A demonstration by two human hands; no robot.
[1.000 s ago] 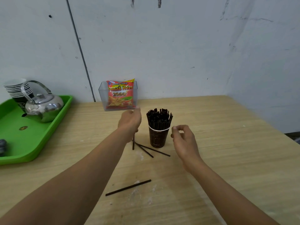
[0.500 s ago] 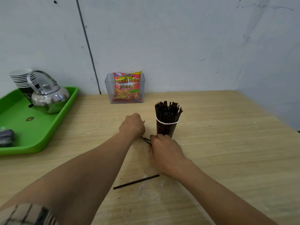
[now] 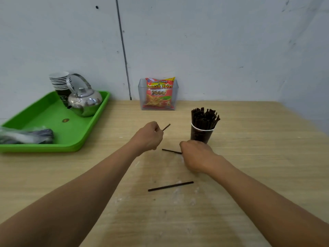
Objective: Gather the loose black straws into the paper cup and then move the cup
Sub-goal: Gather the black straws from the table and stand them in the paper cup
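Note:
A dark paper cup [image 3: 201,135] packed with black straws [image 3: 204,118] stands upright on the wooden table [image 3: 258,157]. My left hand [image 3: 148,136] is closed on one black straw [image 3: 166,127] whose tip sticks out to the upper right, left of the cup. My right hand [image 3: 195,155] rests on the table just in front of the cup, fingers closed on the end of another straw [image 3: 170,151] lying flat. A third loose straw [image 3: 170,186] lies nearer to me, untouched.
A green tray [image 3: 85,139] at the left holds a metal kettle [image 3: 83,102], a stack of paper cups [image 3: 59,82] and a plastic-wrapped bundle [image 3: 26,136]. A clear box with a snack packet [image 3: 159,94] stands against the wall behind the cup.
My right hand came down from beside the cup onto the straws on the table and closed on one. My left hand lifted its straw slightly. The camera view shifted.

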